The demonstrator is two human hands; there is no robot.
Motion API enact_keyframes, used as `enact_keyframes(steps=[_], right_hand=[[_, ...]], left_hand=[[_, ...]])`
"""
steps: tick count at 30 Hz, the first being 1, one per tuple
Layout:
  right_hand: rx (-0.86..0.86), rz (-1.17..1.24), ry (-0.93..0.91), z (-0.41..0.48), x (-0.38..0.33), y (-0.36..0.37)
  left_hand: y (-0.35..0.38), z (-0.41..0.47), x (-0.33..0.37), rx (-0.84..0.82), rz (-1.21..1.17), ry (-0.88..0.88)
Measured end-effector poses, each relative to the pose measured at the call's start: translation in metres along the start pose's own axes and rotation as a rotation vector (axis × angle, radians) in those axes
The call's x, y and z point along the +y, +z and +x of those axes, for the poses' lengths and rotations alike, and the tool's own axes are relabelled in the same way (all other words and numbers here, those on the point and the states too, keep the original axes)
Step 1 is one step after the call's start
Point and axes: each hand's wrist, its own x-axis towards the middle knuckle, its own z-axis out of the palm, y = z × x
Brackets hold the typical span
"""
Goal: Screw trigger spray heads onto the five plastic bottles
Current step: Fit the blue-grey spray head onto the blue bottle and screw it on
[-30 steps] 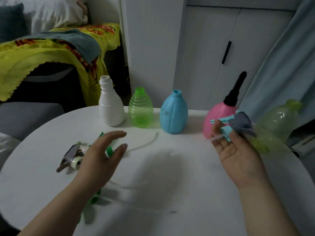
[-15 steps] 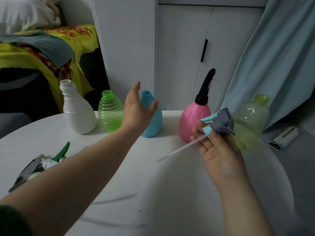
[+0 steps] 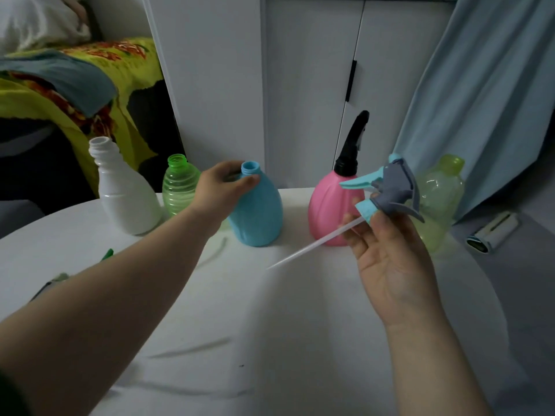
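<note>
Several bottles stand in a row at the back of the white round table (image 3: 270,325): a white bottle (image 3: 126,193), a green ribbed bottle (image 3: 178,187), a blue bottle (image 3: 259,211), a pink bottle (image 3: 330,211) with a black spray head (image 3: 353,142) on it, and a pale yellow-green bottle (image 3: 438,199). My left hand (image 3: 220,187) grips the blue bottle just under its open neck. My right hand (image 3: 387,250) pinches a blue-and-grey trigger spray head (image 3: 390,187) in the air, its white dip tube (image 3: 312,247) slanting down to the left.
Loose spray heads (image 3: 60,279) lie at the table's left, partly hidden by my left forearm. A white cabinet (image 3: 315,85) and a blue curtain (image 3: 495,85) stand behind the table. A bed with a yellow blanket (image 3: 60,85) is at back left.
My left hand left the spray heads on the left, swung across and took hold of the blue bottle. My right hand kept the blue-and-grey spray head raised.
</note>
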Motion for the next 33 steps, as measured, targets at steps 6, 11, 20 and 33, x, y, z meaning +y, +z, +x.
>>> enact_keyframes(steps=[6, 11, 20, 33], right_hand=[[0.066, 0.028, -0.017, -0.001, -0.004, 0.000], [0.065, 0.105, -0.045, -0.005, -0.005, 0.004], [0.084, 0.061, -0.026, -0.011, -0.003, 0.021], [-0.162, -0.378, -0.127, 0.001, 0.000, 0.088]], left_hand=[[-0.016, -0.028, 0.020, -0.082, -0.004, 0.071], [-0.054, -0.073, 0.028, -0.250, -0.023, 0.038], [-0.066, -0.113, 0.007, -0.285, 0.065, 0.022], [-0.064, -0.125, -0.005, -0.215, 0.030, 0.037]])
